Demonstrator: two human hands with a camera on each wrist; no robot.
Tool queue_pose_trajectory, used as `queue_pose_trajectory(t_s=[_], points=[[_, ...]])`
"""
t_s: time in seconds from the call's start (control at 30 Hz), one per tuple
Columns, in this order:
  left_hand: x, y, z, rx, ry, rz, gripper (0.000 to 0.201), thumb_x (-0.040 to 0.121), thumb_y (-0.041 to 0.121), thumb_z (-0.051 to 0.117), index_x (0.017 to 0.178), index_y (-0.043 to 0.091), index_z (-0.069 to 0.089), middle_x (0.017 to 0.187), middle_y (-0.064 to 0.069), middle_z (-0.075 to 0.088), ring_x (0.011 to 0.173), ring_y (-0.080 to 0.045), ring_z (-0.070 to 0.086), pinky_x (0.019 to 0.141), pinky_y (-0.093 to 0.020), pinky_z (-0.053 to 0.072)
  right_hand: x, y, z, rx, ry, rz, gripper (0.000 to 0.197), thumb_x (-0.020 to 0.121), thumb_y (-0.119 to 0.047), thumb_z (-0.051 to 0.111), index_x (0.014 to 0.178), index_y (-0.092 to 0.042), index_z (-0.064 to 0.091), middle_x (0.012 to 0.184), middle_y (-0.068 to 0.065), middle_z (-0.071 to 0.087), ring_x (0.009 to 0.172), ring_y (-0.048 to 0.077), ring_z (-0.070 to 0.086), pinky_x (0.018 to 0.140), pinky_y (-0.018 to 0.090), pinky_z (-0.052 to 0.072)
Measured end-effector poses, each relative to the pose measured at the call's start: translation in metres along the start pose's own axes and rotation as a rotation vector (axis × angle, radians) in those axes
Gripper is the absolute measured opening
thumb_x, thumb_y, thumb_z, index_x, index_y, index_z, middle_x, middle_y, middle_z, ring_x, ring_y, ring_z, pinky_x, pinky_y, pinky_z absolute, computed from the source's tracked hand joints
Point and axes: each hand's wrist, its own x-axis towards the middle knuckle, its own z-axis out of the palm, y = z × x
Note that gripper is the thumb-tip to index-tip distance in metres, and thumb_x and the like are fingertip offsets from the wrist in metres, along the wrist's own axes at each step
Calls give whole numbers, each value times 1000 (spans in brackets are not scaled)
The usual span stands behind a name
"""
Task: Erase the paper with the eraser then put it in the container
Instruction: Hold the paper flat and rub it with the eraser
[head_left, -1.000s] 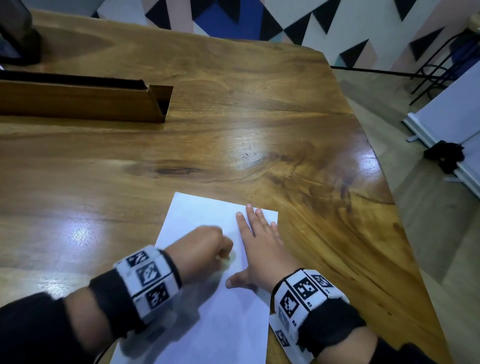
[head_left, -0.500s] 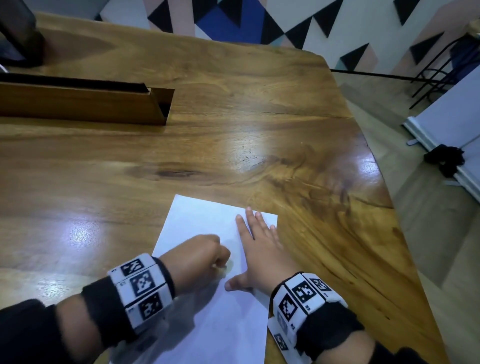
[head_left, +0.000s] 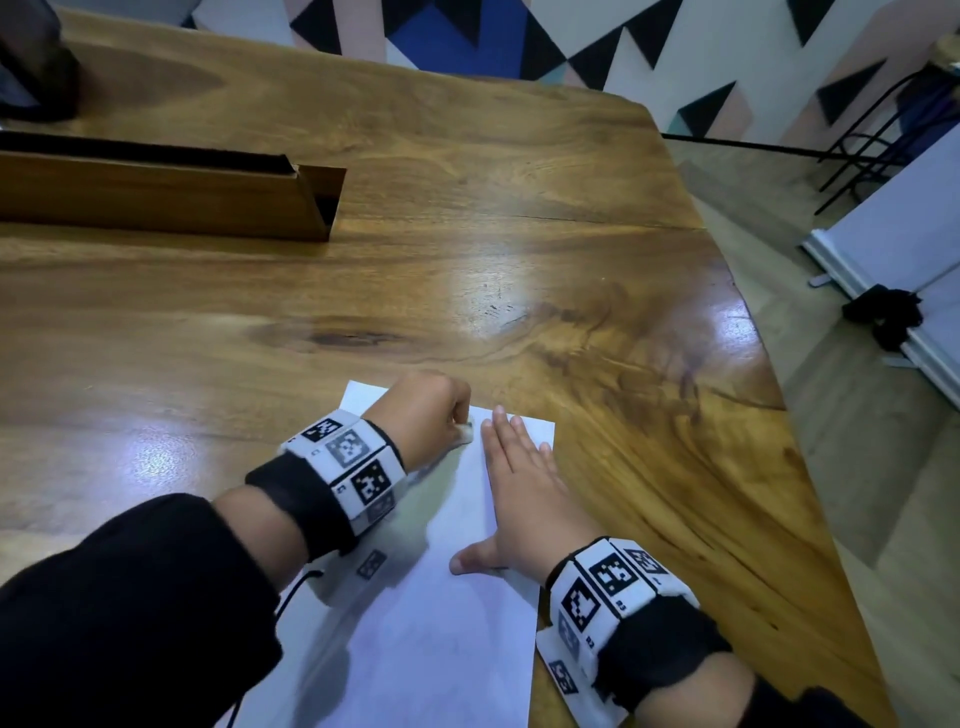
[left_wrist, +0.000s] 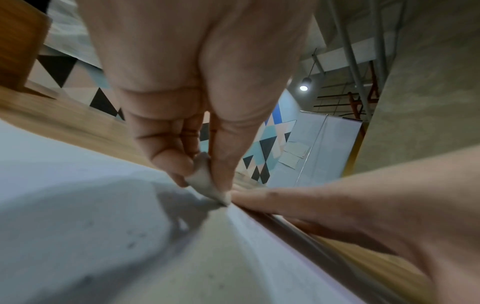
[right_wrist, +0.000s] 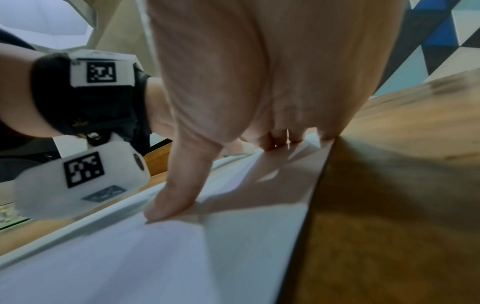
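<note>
the left hand (head_left: 423, 415) pinches a small, worn off-white rubber eraser (left_wrist: 207, 181) between thumb and fingers, its tip pressed on the white sheet of paper (head_left: 441, 649) near the far edge, just beside the right hand (head_left: 519, 488). the right hand lies flat with fingers straight and spread, probably to pin the sheet so rubbing cannot drag or crease it. the long wooden container (head_left: 156, 200) waits well apart, far across the glossy wooden counter (head_left: 519, 260).
</note>
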Motion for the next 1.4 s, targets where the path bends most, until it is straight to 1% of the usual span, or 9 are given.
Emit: queue_pose_trajectory(t_s=[0.17, 0.27, 0.47, 0.67, 0.87, 1.07, 1.17, 1.27, 1.4], points=[[-28, -8, 5, 44, -220, 113, 14, 77, 18, 62, 65, 18, 56, 71, 0, 51, 68, -17, 47, 57, -24, 31, 1, 0, 1, 20, 3, 0, 137, 65, -58, 77, 149, -14, -22, 153, -4, -35, 140, 11, -31, 116, 34, -14], [-36, -9, 0, 103, -434, 117, 12, 74, 23, 69, 66, 22, 60, 61, 11, 49, 59, -4, 45, 52, -10, 31, 0, 0, 2, 25, 9, -5, 137, 65, -57, 78, 149, -13, -22, 153, -4, -36, 134, 5, -34, 115, 33, -16], [-7, 2, 2, 48, -85, 29, 9, 79, 16, 61, 78, 7, 60, 77, -4, 52, 73, -20, 46, 61, -23, 30, 0, -1, -1, -16, -4, 3, 135, 67, -60, 75, 148, -13, -23, 153, -3, -36, 140, 12, -32, 116, 35, -14], [-54, -8, 12, 42, -385, 158, 9, 76, 22, 65, 71, 16, 60, 74, -1, 53, 66, -10, 43, 54, -9, 27, -2, -2, 0, 8, 11, 2, 135, 67, -58, 76, 149, -12, -22, 153, -3, -35, 141, 11, -30, 116, 34, -14], [-8, 8, 6, 34, -146, 58, 16, 79, 15, 61, 67, 17, 51, 74, -3, 49, 73, -22, 48, 57, -25, 27, -2, -2, -2, -3, 8, -4, 133, 69, -59, 74, 148, -12, -22, 153, -2, -35, 140, 12, -32, 115, 34, -15], [-49, 0, 12, 81, -401, 162, 4, 76, 19, 62, 74, 16, 62, 73, 0, 54, 70, -16, 47, 54, -14, 30, -2, -1, 0, 26, 17, -8, 136, 67, -58, 76, 149, -12, -21, 153, -3, -35, 140, 10, -31, 116, 33, -15], [-23, 1, 4, 94, -293, 104, 7, 76, 13, 60, 82, 11, 64, 78, -3, 60, 78, -20, 54, 58, -21, 33, -1, 0, 0, 18, 16, -10, 136, 67, -59, 76, 149, -13, -22, 153, -3, -36, 135, 7, -34, 115, 34, -16], [-12, 2, 3, 19, -154, 57, 10, 78, 13, 60, 71, 17, 54, 66, 7, 41, 75, -22, 49, 55, -25, 31, -2, -1, 0, 3, 13, -10, 136, 67, -59, 75, 149, -12, -22, 153, -2, -36, 139, 11, -32, 115, 34, -15], [-51, -3, 17, 28, -284, 152, 17, 80, 18, 57, 67, 20, 47, 74, -1, 44, 72, -19, 44, 59, -24, 31, -2, -1, 0, 16, 22, -7, 136, 66, -58, 77, 149, -12, -21, 154, -2, -34, 141, 12, -29, 116, 34, -14]])
